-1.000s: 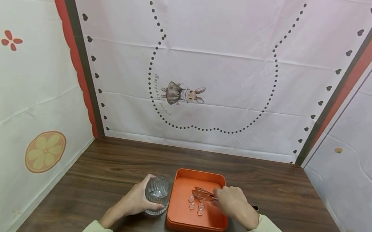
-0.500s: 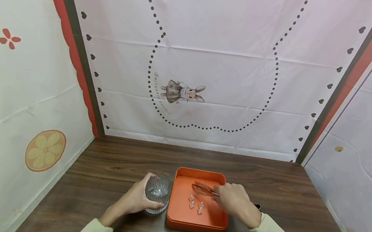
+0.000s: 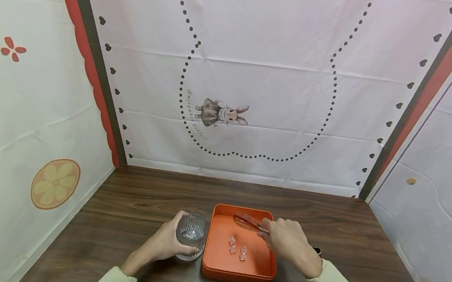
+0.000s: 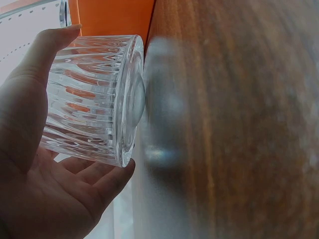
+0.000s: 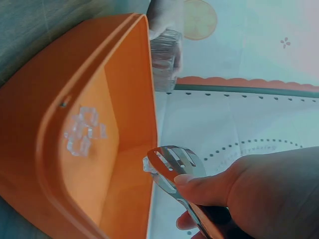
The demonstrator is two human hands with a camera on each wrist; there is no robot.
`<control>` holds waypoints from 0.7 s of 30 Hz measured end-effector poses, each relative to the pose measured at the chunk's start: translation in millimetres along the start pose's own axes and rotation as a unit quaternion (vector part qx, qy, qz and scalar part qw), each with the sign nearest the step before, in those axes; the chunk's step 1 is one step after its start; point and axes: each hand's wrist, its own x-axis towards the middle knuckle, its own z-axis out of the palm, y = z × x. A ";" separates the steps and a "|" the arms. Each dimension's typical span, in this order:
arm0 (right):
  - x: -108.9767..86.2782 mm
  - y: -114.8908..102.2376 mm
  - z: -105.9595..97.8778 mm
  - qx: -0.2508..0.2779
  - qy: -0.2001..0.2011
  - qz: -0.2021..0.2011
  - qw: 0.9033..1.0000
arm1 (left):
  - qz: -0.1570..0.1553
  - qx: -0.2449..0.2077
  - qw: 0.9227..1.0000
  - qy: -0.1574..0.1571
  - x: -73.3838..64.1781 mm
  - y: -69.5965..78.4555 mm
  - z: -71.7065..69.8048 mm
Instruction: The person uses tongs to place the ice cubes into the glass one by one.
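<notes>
Gripping ribbed glass (image 3: 191, 233), my left hand (image 3: 168, 241) curls round its side; glass just left of orange box (image 3: 238, 278), base close to counter (image 3: 157, 197). My right hand (image 3: 289, 241), well apart, pinches metal tongs (image 3: 247, 223) over box's far part, clear cube (image 5: 148, 165) at tips. Other clear cubes (image 3: 233, 249) lie clustered on box floor, nearer me.

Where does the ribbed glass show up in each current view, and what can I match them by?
Head: the ribbed glass is below and slightly left of centre, held by the left hand.
Left wrist: ribbed glass large in the left half, base toward the picture's right.
Right wrist: ribbed glass small, upper middle, partly covered by the hand.
Shared landmark: the orange tray, at the top in left wrist, filling much of the left in right wrist.
</notes>
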 end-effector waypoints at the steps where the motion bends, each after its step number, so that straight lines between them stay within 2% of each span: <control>1: -0.1 0.1 -1.0 0.000 0.004 -0.002 1.000 | 0.002 0.000 1.000 0.000 -0.1 -0.1 0.0; 14: -3.6 0.1 -9.6 -0.006 0.055 -0.040 0.998 | 0.018 0.012 1.000 0.006 -0.4 -1.4 0.5; 21: -4.5 -1.2 -13.5 -0.001 0.046 -0.036 0.998 | 0.012 0.000 1.000 0.003 -1.1 -1.1 0.3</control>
